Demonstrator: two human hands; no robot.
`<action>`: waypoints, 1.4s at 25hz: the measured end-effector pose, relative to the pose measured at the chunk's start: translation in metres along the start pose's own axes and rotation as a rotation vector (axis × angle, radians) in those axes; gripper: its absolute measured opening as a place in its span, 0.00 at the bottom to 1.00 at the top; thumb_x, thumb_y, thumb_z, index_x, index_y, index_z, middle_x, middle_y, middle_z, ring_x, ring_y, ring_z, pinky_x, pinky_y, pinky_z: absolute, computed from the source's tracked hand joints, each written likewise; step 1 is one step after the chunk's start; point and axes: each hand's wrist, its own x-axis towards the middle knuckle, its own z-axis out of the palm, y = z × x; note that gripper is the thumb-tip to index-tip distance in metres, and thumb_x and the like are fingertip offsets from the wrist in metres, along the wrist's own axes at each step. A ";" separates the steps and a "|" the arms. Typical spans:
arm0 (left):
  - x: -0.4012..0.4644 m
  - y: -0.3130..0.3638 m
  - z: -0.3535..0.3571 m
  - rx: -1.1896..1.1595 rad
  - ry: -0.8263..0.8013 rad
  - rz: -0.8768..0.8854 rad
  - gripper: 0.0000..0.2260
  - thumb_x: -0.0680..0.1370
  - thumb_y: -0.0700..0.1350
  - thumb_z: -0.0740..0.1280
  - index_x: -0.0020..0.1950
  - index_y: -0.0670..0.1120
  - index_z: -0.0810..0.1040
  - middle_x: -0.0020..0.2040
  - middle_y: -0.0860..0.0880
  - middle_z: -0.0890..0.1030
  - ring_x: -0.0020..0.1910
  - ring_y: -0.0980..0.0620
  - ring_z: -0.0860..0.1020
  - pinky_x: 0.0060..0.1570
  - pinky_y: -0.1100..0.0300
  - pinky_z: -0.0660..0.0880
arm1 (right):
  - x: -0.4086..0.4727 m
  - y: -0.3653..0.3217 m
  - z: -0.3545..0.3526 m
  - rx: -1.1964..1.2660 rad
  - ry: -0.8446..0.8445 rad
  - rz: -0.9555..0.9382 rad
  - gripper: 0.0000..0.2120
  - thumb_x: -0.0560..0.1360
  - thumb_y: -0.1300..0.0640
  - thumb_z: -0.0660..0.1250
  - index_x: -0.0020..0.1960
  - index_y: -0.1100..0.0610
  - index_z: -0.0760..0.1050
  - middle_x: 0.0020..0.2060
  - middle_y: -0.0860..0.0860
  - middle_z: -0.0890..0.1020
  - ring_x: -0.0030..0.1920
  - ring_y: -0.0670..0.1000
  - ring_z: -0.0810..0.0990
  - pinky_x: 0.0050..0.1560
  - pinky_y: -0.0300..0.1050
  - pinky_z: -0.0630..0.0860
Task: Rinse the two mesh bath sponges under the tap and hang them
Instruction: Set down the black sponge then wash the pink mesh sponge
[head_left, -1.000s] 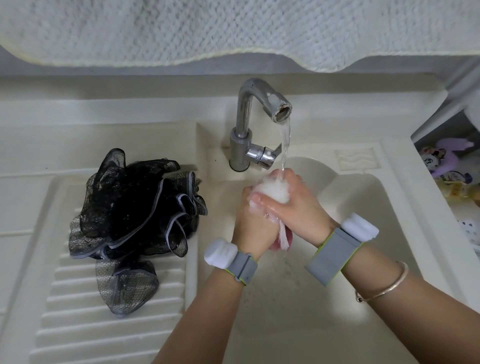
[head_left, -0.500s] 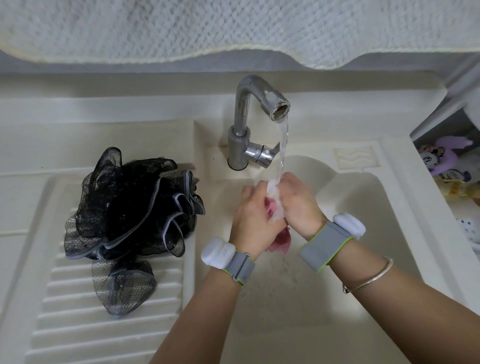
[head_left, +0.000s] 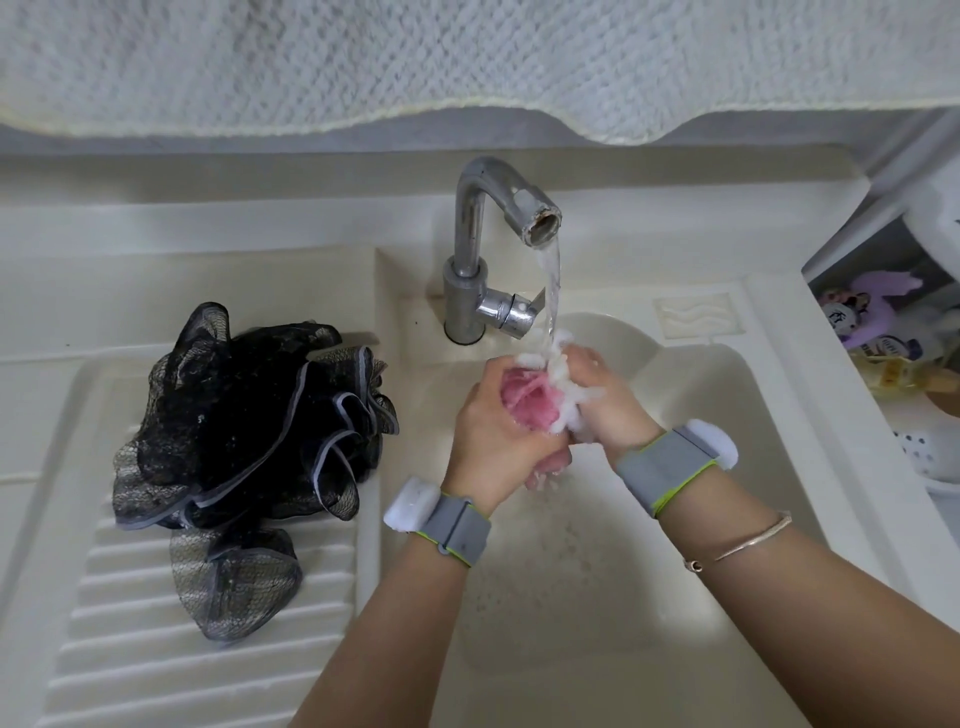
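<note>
1. Nearest you, both your forearms reach out over the cream sink (head_left: 779, 415), each wrist wrapped in a grey band with a white block; a thin bangle (head_left: 748, 540) sits on your right forearm.
2. Your left hand (head_left: 498, 436) has its fingers curled round the pink and white sponge (head_left: 530, 400), squeezing it over the basin.
3. Your right hand (head_left: 608, 400) grips the white part of that sponge; its fingertips seem tucked into the mesh, though foam and water blur them.
4. To your left, the black sponge (head_left: 249, 421) lies loose on the ribbed draining board (head_left: 145, 649), well apart from your hands.
5. Beyond your hands, the metal tap (head_left: 478, 249) runs water straight onto the held sponge.
6. Farthest, a pale towel (head_left: 467, 62) hangs above.
</note>
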 end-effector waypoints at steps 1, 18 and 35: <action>0.000 0.002 -0.001 0.005 0.040 -0.016 0.23 0.65 0.36 0.74 0.50 0.58 0.72 0.48 0.48 0.80 0.26 0.56 0.77 0.19 0.57 0.74 | 0.004 -0.005 0.002 0.008 0.074 -0.010 0.09 0.80 0.60 0.59 0.52 0.46 0.69 0.52 0.50 0.71 0.54 0.48 0.70 0.48 0.33 0.70; 0.011 -0.013 0.001 0.207 0.072 -0.027 0.15 0.68 0.47 0.67 0.48 0.58 0.65 0.35 0.46 0.81 0.24 0.50 0.74 0.20 0.65 0.67 | 0.001 -0.019 0.026 -0.198 0.082 -0.027 0.18 0.70 0.34 0.64 0.50 0.45 0.70 0.49 0.51 0.78 0.44 0.57 0.82 0.48 0.56 0.79; 0.011 -0.015 -0.007 -0.230 -0.160 0.003 0.51 0.59 0.38 0.78 0.76 0.56 0.55 0.60 0.47 0.79 0.49 0.50 0.82 0.36 0.57 0.79 | 0.014 -0.016 0.012 0.199 0.287 -0.038 0.18 0.80 0.53 0.55 0.34 0.50 0.74 0.31 0.48 0.79 0.38 0.49 0.79 0.46 0.44 0.73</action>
